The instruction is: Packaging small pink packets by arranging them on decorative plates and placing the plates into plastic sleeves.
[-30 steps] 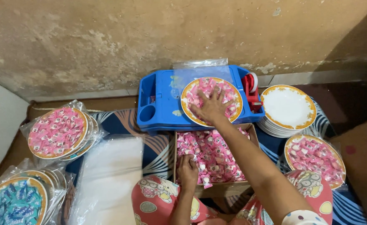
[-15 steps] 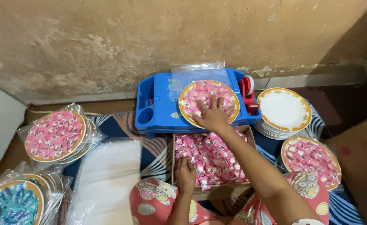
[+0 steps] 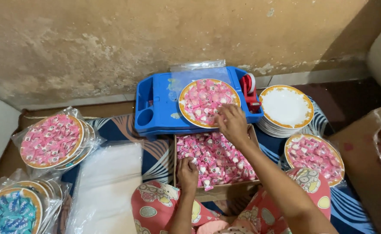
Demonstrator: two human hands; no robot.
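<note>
A gold-rimmed white plate (image 3: 184,113) heaped with pink wrapped candies (image 3: 205,99) sits on a blue plastic tray (image 3: 156,108). My right hand (image 3: 233,123) hovers at the plate's near right rim, fingers spread, palm down. Below it a cardboard box (image 3: 175,151) holds many more pink candies (image 3: 218,158). My left hand (image 3: 187,173) rests in the box's near left corner, fingers curled down among the candies. I cannot tell if it grips any.
A red tape dispenser (image 3: 248,90) stands on the tray's right end. A stack of empty plates (image 3: 285,108) and a wrapped candy plate (image 3: 314,152) lie right. Wrapped candy plates (image 3: 50,141) and clear bags (image 3: 108,186) lie left. A brown carton (image 3: 368,147) is far right.
My right hand has slid back off the candy heap toward the plate's near right rim. The left hand stays in the box. The view has shifted slightly.
</note>
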